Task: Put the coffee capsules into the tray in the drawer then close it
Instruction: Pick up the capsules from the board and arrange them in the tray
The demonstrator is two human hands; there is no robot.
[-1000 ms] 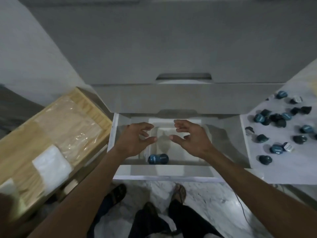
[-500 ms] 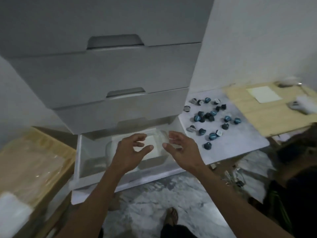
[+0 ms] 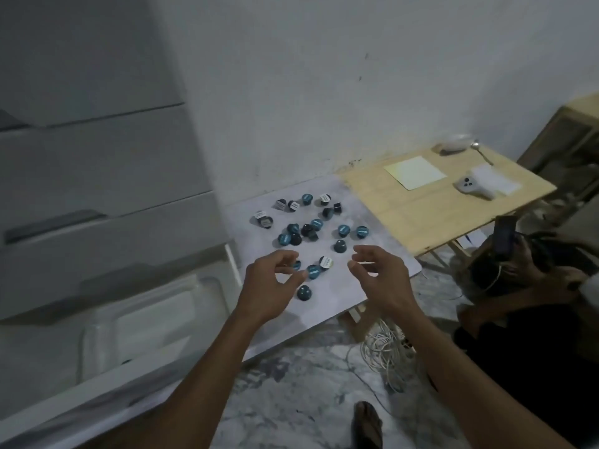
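Frame is dim and a bit blurred; the open drawer (image 3: 107,377) runs off the left and bottom edges, and the clear tray (image 3: 97,338) inside it is hard to read, only a pale outline, with a small dark speck at its near edge that can't be identified. Coffee capsules (image 3: 309,233) lie scattered on the low white table (image 3: 382,264) right of the drawer, blue and dark ones, some tipped showing white lids; exact count unclear since a few bunch together and one sits partly behind the left fingers. Left hand (image 3: 270,283) hangs over the near part of the table, fingers loosely curled, thumb and forefinger close beside a blue capsule (image 3: 313,271), but contact can't be confirmed. Right hand (image 3: 379,280) is held beside it, palm facing left, fingers relaxed and bent, empty. Both forearms reach in from the bottom. Wooden table (image 3: 421,209) further right carries a paper sheet (image 3: 415,172) and a blurry white controller (image 3: 470,188). A second person at the right edge is mostly cut off, holding a phone (image 3: 504,233). White cable tangle (image 3: 382,351) on the marble floor.
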